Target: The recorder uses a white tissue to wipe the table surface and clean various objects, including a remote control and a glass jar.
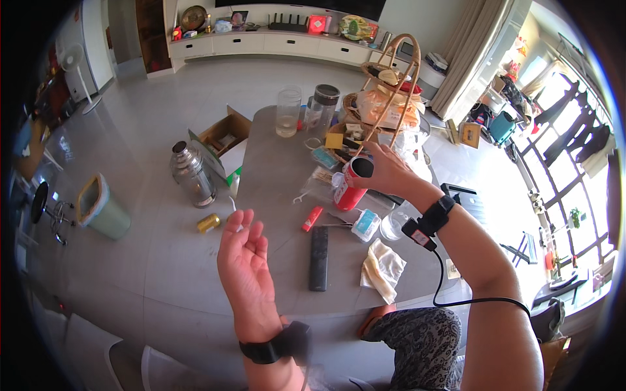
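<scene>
My right hand [391,168] grips a red cylindrical canister [348,194] near its rim, thumb on the near side. The canister's top faces me and looks dark inside; it stands tilted on the grey table [279,195]. My left hand [248,266] is raised at the table's left edge, palm up, fingers loosely curled and holding nothing. Around the canister lie a bag of cotton swabs [323,174], a small red box [312,218], scissors [341,221], a blue-and-white box [366,225] and a clear glass [395,224]. Nearer me are a black remote control [319,259] and a crumpled cloth [383,270].
Behind my right hand stands a tiered wicker basket [391,105] with bags. Two glass jars [288,112] stand at the table's far end. On the floor at left are a metal thermos [193,173], an opened cardboard box [225,141], a yellow can [209,223] and a bin [103,210].
</scene>
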Tool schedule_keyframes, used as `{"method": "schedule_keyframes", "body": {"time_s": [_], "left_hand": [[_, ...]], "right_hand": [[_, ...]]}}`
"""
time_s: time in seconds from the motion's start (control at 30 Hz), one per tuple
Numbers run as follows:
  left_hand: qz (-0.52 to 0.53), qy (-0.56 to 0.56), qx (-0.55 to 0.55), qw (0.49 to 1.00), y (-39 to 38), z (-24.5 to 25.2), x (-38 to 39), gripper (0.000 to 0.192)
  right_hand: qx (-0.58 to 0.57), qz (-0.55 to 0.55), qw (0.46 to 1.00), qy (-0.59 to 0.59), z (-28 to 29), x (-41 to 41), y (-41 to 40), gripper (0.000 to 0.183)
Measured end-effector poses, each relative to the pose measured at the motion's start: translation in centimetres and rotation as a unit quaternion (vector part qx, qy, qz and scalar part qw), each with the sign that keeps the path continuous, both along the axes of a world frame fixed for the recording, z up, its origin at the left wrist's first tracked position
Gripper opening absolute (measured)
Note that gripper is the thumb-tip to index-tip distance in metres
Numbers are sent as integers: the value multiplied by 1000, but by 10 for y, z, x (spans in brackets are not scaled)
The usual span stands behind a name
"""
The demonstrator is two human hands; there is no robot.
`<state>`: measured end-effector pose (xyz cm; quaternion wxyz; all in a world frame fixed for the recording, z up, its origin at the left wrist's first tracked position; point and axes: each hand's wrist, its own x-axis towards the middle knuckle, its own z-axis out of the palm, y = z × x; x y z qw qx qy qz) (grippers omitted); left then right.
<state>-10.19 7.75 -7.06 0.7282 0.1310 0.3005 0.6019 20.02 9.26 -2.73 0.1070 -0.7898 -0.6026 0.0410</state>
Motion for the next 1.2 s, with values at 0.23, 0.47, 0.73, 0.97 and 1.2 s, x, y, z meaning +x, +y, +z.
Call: {"method": "schedule_keyframes", "body": {"time_s": [0.23, 0.47, 0.73, 0.97, 1.2], "left_hand": [[16, 0, -8, 1000, 6, -3, -10, 32], [28, -3, -15, 999, 8, -4, -13, 32], [27, 2, -26, 999, 9, -3, -15, 32], [27, 24, -23, 999, 9, -4, -19, 35], [24, -3, -17, 1000, 9, -2, -22, 30]], "right_hand": [[-43, 0, 999, 8, -7, 2, 14, 74], [51, 0, 999, 18, 11, -28, 69, 69], [52, -7, 998, 26, -29, -41, 142, 62], [48, -11, 999, 16, -46, -39, 153, 70], [-53, -72, 996, -21, -37, -14, 102, 42]]}}
